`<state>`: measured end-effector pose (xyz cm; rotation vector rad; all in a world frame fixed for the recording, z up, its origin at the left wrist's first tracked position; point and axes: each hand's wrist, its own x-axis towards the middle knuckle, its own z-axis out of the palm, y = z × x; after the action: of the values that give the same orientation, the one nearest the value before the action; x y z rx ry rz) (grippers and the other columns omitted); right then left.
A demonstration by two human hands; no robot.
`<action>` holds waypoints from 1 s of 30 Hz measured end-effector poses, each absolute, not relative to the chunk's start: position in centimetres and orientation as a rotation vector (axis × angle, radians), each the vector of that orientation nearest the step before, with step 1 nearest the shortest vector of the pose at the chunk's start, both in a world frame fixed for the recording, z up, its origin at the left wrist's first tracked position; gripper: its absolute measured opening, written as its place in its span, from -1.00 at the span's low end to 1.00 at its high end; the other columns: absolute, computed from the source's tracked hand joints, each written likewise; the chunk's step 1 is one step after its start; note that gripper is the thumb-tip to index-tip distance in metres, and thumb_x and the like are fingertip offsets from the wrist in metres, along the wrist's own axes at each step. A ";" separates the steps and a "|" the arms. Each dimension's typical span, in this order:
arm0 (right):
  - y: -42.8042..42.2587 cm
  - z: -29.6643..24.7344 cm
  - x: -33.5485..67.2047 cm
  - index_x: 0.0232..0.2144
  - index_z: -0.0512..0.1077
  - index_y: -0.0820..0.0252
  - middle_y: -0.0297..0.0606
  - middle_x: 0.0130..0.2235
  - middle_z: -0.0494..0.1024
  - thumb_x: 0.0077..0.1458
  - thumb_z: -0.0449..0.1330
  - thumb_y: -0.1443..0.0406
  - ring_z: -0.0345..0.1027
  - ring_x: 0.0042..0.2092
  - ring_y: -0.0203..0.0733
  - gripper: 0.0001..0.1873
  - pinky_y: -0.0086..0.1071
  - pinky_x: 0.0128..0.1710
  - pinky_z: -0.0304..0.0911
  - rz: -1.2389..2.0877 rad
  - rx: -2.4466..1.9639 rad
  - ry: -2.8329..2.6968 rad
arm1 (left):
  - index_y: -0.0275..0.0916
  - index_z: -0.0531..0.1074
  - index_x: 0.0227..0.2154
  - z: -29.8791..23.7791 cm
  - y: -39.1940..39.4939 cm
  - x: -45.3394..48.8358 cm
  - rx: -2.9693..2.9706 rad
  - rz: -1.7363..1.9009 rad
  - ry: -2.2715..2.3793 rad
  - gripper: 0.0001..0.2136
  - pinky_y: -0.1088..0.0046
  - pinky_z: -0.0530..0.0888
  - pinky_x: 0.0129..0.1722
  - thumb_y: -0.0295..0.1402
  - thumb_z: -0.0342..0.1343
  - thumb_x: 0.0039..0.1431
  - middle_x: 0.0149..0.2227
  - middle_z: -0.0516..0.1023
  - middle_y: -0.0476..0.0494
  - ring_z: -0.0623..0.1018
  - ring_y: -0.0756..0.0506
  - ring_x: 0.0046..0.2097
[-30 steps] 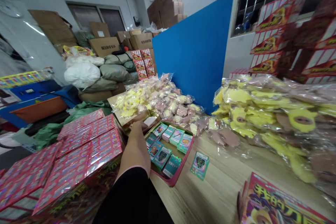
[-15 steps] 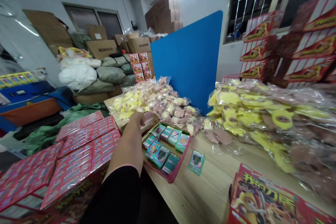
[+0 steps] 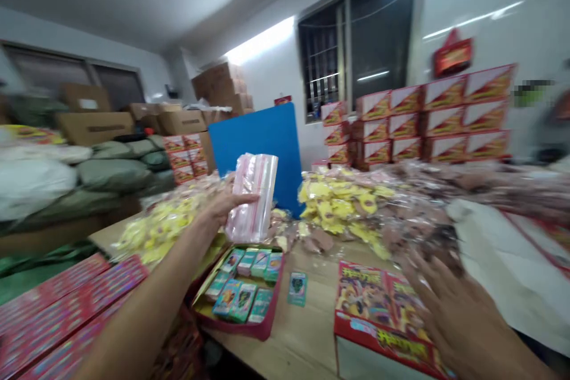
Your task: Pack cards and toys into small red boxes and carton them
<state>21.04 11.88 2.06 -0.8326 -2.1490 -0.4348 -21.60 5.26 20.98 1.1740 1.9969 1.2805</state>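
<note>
My left hand (image 3: 222,203) grips a bundle of clear plastic zip bags (image 3: 262,214) with pink stripes, raised above the table, thumb across the front. Below it sits a pink-rimmed tin (image 3: 267,317) holding several stacks of green-backed trading cards (image 3: 246,303). One loose card (image 3: 297,288) lies on the table right of the tin. My right hand (image 3: 458,309), somewhat blurred, has its fingers stretched out by the right side of a red printed box (image 3: 363,291). Whether it touches the box I cannot tell.
Bagged yellow plush pieces (image 3: 338,199) and brown ones cover the back of the table around a blue panel (image 3: 258,136). Red display boxes (image 3: 84,297) stand at the left, and more stacked boxes (image 3: 445,119) line the wall. A white sheet (image 3: 485,261) lies at right.
My left hand has lifted the bag bundle up from beside the tin. My right hand has come into view at the right. The view has turned right.
</note>
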 end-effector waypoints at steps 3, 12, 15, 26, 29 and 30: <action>7.5 11.6 19.5 0.19 0.35 0.26 0.07 0.15 0.49 0.11 0.00 0.46 0.35 0.15 0.15 -0.42 0.06 0.10 0.34 -0.409 -0.843 -2.200 | -0.19 0.60 -0.16 19.1 6.4 -13.9 1.282 1.225 1.682 -0.62 0.05 0.63 -0.13 -0.11 0.37 -0.01 -0.03 0.69 -0.28 0.66 -0.36 -0.05; 2.4 20.0 19.5 -0.18 0.45 0.33 0.06 -0.16 0.51 0.19 0.01 0.53 0.35 -0.11 0.12 -0.75 -0.07 -0.13 0.28 -0.904 -1.245 -2.343 | -0.30 0.58 -0.43 16.8 5.9 4.6 1.249 1.145 0.929 -0.54 0.25 0.56 -0.27 -0.23 0.53 -0.49 -0.40 0.68 -0.19 0.64 -0.25 -0.32; 2.0 20.2 22.0 -0.19 0.43 0.32 0.03 -0.18 0.54 0.11 0.12 0.54 0.36 -0.18 0.04 -0.78 -0.18 -0.23 0.24 -0.726 -1.329 -2.380 | -0.31 0.57 -0.51 16.5 5.7 7.2 1.258 1.088 0.871 -0.59 0.36 0.48 -0.38 -0.30 0.54 -0.53 -0.46 0.64 -0.14 0.56 -0.13 -0.45; 3.6 25.1 31.0 -0.58 0.25 0.17 -0.48 -0.67 0.21 0.15 0.10 0.56 0.00 -0.64 -0.39 -0.67 -0.46 -0.63 -0.12 0.372 -1.562 -1.710 | -0.27 0.52 -0.53 14.9 5.1 10.1 1.561 0.762 0.972 -0.68 0.45 0.34 -0.53 -0.19 0.47 -0.28 -0.55 0.54 -0.06 0.45 -0.07 -0.55; 4.5 24.9 32.2 -0.60 0.25 0.19 -0.48 -0.67 0.19 0.20 0.13 0.52 -0.02 -0.64 -0.41 -0.65 -0.48 -0.65 -0.15 0.382 -1.606 -1.622 | -0.30 0.57 -0.48 15.0 4.6 9.5 1.551 0.592 1.014 -0.64 0.41 0.41 -0.54 -0.17 0.50 -0.29 -0.53 0.59 -0.15 0.53 -0.14 -0.53; 4.9 25.0 32.7 -0.58 0.26 0.20 -0.49 -0.66 0.20 0.22 0.11 0.52 -0.01 -0.63 -0.42 -0.66 -0.50 -0.65 -0.15 0.377 -1.621 -1.588 | -0.30 0.58 -0.47 15.1 4.5 9.2 1.537 0.531 1.025 -0.63 0.41 0.42 -0.55 -0.17 0.51 -0.30 -0.53 0.60 -0.16 0.54 -0.15 -0.54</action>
<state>32.71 4.86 24.96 -1.6208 -1.5877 0.3767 9.20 4.46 15.08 1.5367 1.0247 0.5308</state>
